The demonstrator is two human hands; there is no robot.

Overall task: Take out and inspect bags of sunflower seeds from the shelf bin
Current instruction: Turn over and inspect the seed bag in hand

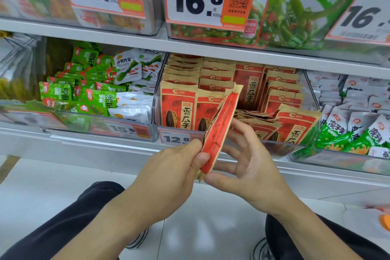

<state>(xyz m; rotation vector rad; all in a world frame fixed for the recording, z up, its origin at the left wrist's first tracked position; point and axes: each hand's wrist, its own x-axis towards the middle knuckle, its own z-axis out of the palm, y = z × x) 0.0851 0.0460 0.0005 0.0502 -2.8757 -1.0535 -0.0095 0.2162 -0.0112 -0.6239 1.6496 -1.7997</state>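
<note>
One sunflower seed bag (219, 126) is already taken out and held edge-on before the shelf bin (232, 133) front edge — pinched by left hand (168, 173), right hand (251, 167) fingers spread behind. Many bags (249, 91) are left inside.

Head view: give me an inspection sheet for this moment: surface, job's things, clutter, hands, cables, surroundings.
Surface: white shelf with clear bins; white floor below.
Job's things: seed bin holds red and tan seed bags, upright rows at left and rear, some lying flat in the middle; one bag is out, held edge-on in front of the bin.
Clutter: green packets, white packets, green-white packets in neighbouring bins.
Hands: left hand pinches the bag's lower edge; right hand holds its bottom corner with the thumb, fingers spread behind.
Cables: nothing seen.
Surroundings: price tags on upper bins; person's dark trousers and shoes.
</note>
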